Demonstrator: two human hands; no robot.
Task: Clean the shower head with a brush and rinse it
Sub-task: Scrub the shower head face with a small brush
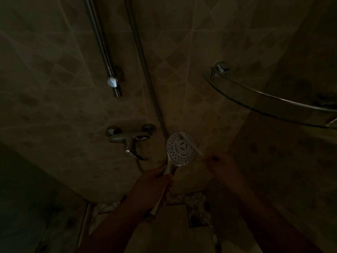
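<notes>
Chrome mixer tap (130, 138) sits left on the tiled wall; the left hand (155, 181) clamps the shower head (181, 147) by its handle, face turned toward the viewer for scrubbing, while the right hand (218, 162) nears its rim, grip unclear in the dark.

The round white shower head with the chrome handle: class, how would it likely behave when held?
Round white shower head: probably rigid, its disc keeps shape above the left hand gripping the handle. Glossy chrome looks slippery. Attached hose likely tugs.
</notes>
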